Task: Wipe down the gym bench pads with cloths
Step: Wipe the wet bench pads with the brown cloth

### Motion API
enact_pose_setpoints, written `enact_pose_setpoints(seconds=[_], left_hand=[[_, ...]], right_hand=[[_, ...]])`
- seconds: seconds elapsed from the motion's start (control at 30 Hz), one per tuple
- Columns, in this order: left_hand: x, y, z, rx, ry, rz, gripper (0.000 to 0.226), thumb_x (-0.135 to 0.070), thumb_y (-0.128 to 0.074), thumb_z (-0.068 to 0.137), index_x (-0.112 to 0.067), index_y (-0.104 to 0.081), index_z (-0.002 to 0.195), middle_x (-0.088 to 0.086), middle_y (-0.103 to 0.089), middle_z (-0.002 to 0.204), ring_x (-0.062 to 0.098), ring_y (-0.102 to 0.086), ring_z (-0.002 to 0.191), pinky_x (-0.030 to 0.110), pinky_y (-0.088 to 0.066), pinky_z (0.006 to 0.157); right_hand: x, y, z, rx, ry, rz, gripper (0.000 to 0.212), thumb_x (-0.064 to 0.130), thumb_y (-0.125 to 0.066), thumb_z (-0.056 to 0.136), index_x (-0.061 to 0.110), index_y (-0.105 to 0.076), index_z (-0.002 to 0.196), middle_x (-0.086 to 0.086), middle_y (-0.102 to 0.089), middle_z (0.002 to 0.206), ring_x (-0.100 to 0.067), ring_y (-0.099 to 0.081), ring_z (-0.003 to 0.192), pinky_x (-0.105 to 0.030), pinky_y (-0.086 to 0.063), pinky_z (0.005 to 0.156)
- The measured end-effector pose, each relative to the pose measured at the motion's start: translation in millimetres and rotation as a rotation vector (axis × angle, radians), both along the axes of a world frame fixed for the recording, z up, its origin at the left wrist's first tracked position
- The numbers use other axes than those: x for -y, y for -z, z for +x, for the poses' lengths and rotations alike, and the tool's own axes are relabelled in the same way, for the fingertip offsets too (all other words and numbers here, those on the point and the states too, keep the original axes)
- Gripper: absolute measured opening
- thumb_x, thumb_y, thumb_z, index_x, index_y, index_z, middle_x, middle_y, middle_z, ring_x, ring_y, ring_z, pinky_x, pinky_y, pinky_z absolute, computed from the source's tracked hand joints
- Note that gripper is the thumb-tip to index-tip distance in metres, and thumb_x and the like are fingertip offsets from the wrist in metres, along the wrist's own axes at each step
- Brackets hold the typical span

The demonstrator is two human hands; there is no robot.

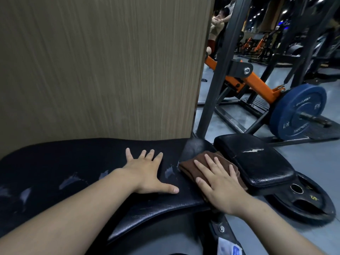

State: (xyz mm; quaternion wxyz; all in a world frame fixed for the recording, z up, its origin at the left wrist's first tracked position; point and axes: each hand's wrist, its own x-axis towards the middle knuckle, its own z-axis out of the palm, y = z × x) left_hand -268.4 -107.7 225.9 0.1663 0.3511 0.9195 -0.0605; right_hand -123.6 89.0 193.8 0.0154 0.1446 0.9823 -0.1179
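Observation:
A long black bench pad (73, 168) with worn, scuffed patches stretches across the lower left. My left hand (147, 172) lies flat on it with fingers spread. A folded brown cloth (191, 168) sits at the pad's right end, in the gap beside a smaller black seat pad (257, 162). My right hand (219, 183) presses flat on the cloth with straight fingers. The seat pad shows a torn white streak on top.
A wood-grain wall panel (101, 67) rises right behind the bench. A black weight plate (303, 201) lies on the floor under the seat pad. An orange machine arm (257, 85) carries a blue plate (298, 115) at right. A person (219, 26) stands far back.

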Motion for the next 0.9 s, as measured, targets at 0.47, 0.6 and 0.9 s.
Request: enact_pose_setpoints(seconds=[0.47,0.6,0.9], left_hand=[[-5,16,-2,-0.023,0.016,-0.040,0.136,-0.104,-0.030,0.053,-0.026,0.012,0.156,0.009,0.018,0.164,0.032,0.014,0.151,0.065,0.008,0.116],[-7,14,-2,-0.014,0.019,-0.060,0.135,-0.103,-0.032,0.055,-0.025,0.012,0.156,0.010,0.017,0.164,0.034,0.014,0.151,0.066,0.008,0.115],[-8,9,2,-0.001,-0.006,-0.060,0.134,-0.102,-0.035,0.056,-0.026,0.009,0.157,0.009,0.015,0.165,0.033,0.012,0.151,0.067,0.008,0.115]], right_hand=[[-48,-2,-124,0.059,0.108,-0.015,0.059,0.060,-0.020,0.098,0.045,-0.010,0.154,0.001,0.003,0.166,-0.024,0.003,0.152,-0.059,0.002,0.117],[-47,-1,-133,0.045,0.110,0.000,0.058,0.060,-0.019,0.099,0.044,-0.012,0.154,0.002,-0.002,0.166,-0.024,-0.002,0.152,-0.057,-0.003,0.118],[-25,-1,-101,0.031,0.054,0.029,0.054,0.053,-0.018,0.102,0.044,-0.010,0.155,0.002,0.005,0.166,-0.023,0.003,0.152,-0.056,0.004,0.118]])
